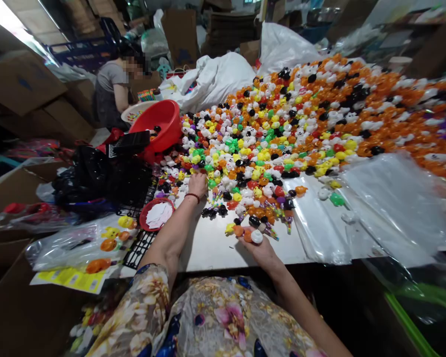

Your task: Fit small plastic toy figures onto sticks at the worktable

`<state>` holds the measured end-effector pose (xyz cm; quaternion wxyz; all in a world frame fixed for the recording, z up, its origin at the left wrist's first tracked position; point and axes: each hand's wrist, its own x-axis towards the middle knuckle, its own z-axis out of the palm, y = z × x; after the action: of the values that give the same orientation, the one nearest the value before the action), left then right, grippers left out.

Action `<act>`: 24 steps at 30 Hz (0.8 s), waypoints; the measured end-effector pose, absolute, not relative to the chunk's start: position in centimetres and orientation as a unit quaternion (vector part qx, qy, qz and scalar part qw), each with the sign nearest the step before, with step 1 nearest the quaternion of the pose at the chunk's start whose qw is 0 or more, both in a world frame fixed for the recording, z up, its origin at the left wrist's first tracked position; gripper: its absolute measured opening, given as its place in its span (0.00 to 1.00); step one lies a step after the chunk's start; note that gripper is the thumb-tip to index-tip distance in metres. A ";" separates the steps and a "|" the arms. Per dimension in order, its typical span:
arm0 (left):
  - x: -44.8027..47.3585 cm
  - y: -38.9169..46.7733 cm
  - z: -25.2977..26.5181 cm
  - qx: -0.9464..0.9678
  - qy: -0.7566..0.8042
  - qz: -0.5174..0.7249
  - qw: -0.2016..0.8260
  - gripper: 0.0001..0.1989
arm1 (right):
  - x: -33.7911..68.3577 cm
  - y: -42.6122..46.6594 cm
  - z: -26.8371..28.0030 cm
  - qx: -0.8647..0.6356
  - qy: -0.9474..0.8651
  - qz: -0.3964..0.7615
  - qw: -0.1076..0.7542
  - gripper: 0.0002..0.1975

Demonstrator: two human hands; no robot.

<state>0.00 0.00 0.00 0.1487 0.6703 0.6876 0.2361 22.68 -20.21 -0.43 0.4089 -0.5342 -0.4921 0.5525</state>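
Note:
A huge heap of small colourful plastic toys (282, 124) in orange, white, black, yellow, green and red covers the grey table (211, 248). My left hand (197, 184) reaches into the near edge of the heap, fingers down among the toys; a red band circles its wrist. My right hand (258, 244) rests near the table's front edge, holding several small toys (250, 233) in orange, white and yellow between its fingers. A cluster of black toys (212, 211) lies between the two hands.
A small red dish (156, 214) with white pieces sits left of my left arm. A red basin (160, 124) stands behind a black basket (134, 183). Clear plastic bags (386, 208) lie at right. A seated person (113, 91) works at the back left among cardboard boxes and white sacks (215, 79).

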 end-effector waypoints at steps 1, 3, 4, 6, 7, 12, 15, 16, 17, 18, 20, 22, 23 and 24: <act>0.0 -0.3 -0.1 0.676 0.683 0.236 0.145 0.12 | 22.6 -20.2 -0.5 -0.538 -0.496 0.542 0.414 0.18; 0.0 -1.2 -0.2 0.671 0.674 0.270 0.149 0.14 | 22.5 -20.2 -0.6 -0.551 -0.491 0.527 0.422 0.19; 0.1 -1.8 -0.1 0.651 0.668 0.315 0.171 0.15 | 22.4 -20.1 -0.5 -0.559 -0.485 0.521 0.424 0.20; 0.4 -3.4 0.2 0.566 0.642 0.437 0.276 0.16 | 22.3 -20.0 -0.2 -0.567 -0.483 0.509 0.431 0.22; 0.7 -4.5 0.4 0.506 0.614 0.492 0.353 0.16 | 22.2 -20.0 0.1 -0.564 -0.491 0.502 0.435 0.21; 2.2 -11.0 1.7 0.331 0.464 0.508 0.646 0.15 | 22.5 -20.0 1.9 -0.540 -0.554 0.450 0.447 0.17; 3.2 -14.4 2.2 0.343 0.457 0.456 0.683 0.20 | 22.7 -20.4 2.4 -0.562 -0.571 0.411 0.435 0.15; 3.5 -15.2 2.3 0.351 0.461 0.448 0.681 0.20 | 22.8 -20.5 2.5 -0.563 -0.581 0.401 0.429 0.14; 3.9 -15.9 2.4 0.359 0.467 0.445 0.675 0.20 | 22.8 -20.7 2.6 -0.559 -0.595 0.393 0.423 0.13; 4.2 -16.4 2.4 0.368 0.472 0.445 0.667 0.20 | 22.9 -20.8 2.6 -0.552 -0.610 0.384 0.419 0.12; 4.8 -17.2 2.3 0.389 0.481 0.440 0.651 0.20 | 23.1 -21.2 2.5 -0.538 -0.638 0.364 0.414 0.12; 5.2 -17.6 2.1 0.420 0.484 0.427 0.638 0.21 | 23.3 -21.5 2.5 -0.530 -0.658 0.346 0.408 0.12; 5.4 -17.8 2.1 0.438 0.484 0.421 0.630 0.21 | 23.5 -21.6 2.5 -0.529 -0.666 0.339 0.402 0.12; 5.6 -17.9 2.1 0.456 0.483 0.415 0.622 0.22 | 23.6 -21.8 2.5 -0.528 -0.675 0.332 0.395 0.12</act>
<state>5.56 -17.89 2.09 0.6219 0.4555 0.4828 0.4155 23.56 -21.75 2.50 0.3947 -0.5279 -0.6748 0.3320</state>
